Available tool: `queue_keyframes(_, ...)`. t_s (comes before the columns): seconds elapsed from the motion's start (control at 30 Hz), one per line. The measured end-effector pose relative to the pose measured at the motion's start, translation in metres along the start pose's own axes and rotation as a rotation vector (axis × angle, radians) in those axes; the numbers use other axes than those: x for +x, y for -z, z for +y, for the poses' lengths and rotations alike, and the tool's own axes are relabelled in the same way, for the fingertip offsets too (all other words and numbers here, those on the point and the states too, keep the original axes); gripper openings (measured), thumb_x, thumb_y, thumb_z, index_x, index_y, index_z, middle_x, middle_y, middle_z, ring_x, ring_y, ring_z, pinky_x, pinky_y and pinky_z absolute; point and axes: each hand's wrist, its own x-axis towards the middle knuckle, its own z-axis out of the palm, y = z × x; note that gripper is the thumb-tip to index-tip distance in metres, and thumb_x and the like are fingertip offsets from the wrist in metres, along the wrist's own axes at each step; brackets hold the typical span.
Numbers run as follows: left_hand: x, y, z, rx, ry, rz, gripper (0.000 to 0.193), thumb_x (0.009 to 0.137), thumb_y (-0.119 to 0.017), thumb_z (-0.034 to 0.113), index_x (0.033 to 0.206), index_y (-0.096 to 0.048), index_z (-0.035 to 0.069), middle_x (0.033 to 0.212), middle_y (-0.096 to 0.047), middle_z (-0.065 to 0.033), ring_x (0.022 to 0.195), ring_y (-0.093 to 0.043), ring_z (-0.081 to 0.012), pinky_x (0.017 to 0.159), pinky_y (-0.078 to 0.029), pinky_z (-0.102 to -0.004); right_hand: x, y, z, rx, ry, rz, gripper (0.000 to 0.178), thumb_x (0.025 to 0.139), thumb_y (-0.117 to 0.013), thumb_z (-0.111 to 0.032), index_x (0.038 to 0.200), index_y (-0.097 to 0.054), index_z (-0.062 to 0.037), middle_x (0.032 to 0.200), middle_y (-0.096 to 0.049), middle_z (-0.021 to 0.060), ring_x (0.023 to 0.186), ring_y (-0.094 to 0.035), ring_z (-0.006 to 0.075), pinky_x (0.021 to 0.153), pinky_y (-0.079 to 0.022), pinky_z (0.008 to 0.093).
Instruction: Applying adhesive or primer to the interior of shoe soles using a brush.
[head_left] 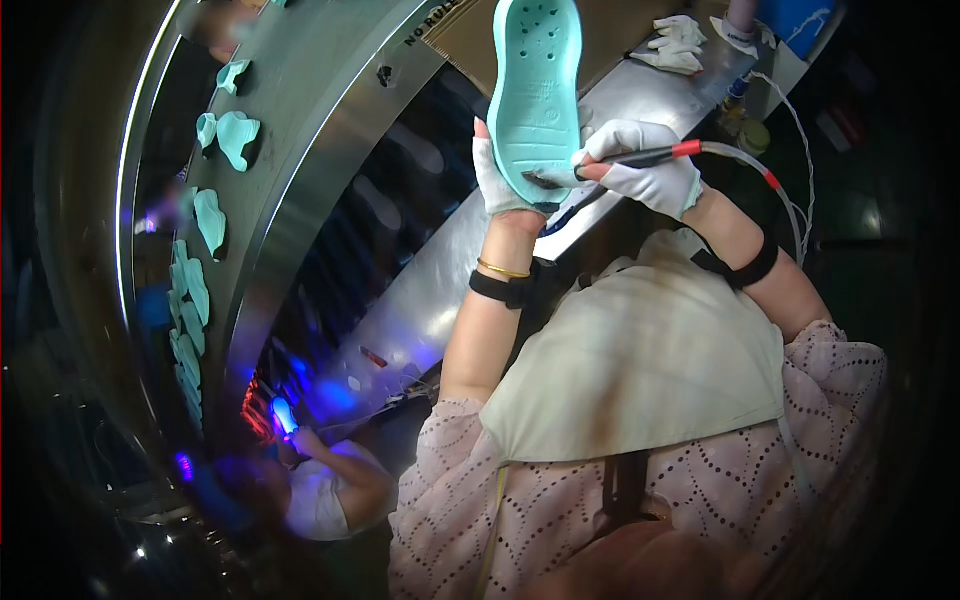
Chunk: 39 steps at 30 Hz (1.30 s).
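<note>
Near twelve o'clock, the left hand (497, 182) grips the teal sole (537, 110) by its heel; a slack hold might let it tip. The right hand (645, 170) pinches the brush (650, 157); its tube (752, 163), looping at two, could snag and smear. Teal pieces (238, 140) lie at ten, gloves (680, 45) at one.
</note>
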Motion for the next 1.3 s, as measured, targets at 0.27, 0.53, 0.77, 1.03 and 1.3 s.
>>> queue_keyframes(0.27,-0.004,0.003,0.015,-0.022,0.03,-0.004,0.076,0.083,-0.038,0.059,0.135,-0.032,0.004,0.131,-0.039,-0.0255,0.118,-0.041,-0.0419,0.098,-0.035,-0.0535,-0.014,-0.007,-0.006,0.081,-0.013,-0.069,0.011,0.075,-0.067,0.001,0.082,-0.06,-0.0029,0.083,-0.063,0.0027,0.079,-0.058,0.0078,0.072,-0.047,0.0222)
queue_keyframes(0.53,-0.003,0.022,0.034,0.147,0.181,0.19,0.052,0.089,-0.042,0.047,0.118,-0.051,0.004,0.109,-0.059,-0.0126,0.097,-0.059,-0.0258,0.082,-0.049,-0.0385,0.02,-0.003,-0.002,-0.153,0.225,-0.357,0.023,0.069,-0.073,-0.001,0.088,-0.06,-0.0021,0.096,-0.063,0.0075,0.088,-0.061,0.0164,0.079,-0.049,0.0286)
queue_keyframes(0.77,-0.013,0.004,0.038,0.514,0.266,0.351,0.045,0.089,-0.044,0.04,0.124,-0.046,0.012,0.115,-0.055,-0.0115,0.1,-0.057,-0.0267,0.081,-0.05,-0.0375,0.027,0.015,-0.02,-0.235,0.098,-0.446,0.023,0.065,-0.074,-0.001,0.085,-0.065,-0.0032,0.088,-0.065,0.0056,0.084,-0.061,0.0143,0.078,-0.048,0.027)
queue_keyframes(1.03,-0.011,0.017,0.045,0.606,0.239,0.438,0.048,0.087,-0.049,0.038,0.13,-0.044,0.017,0.116,-0.056,-0.0078,0.098,-0.058,-0.0245,0.084,-0.048,-0.0394,0.034,0.034,-0.016,-0.354,0.082,-0.434,0.021,0.063,-0.072,0.003,0.082,-0.065,-0.0043,0.084,-0.065,0.0053,0.079,-0.061,0.0135,0.075,-0.049,0.0259)
queue_keyframes(1.3,-0.01,0.021,0.03,-0.094,0.178,0.097,0.067,0.088,-0.03,0.055,0.128,-0.041,0.003,0.121,-0.051,-0.0183,0.104,-0.054,-0.0361,0.086,-0.047,-0.0487,0.016,-0.01,-0.001,-0.128,-0.01,-0.071,0.01,0.077,-0.066,-0.005,0.086,-0.063,-0.002,0.081,-0.062,0.002,0.074,-0.056,0.008,0.068,-0.045,0.022)
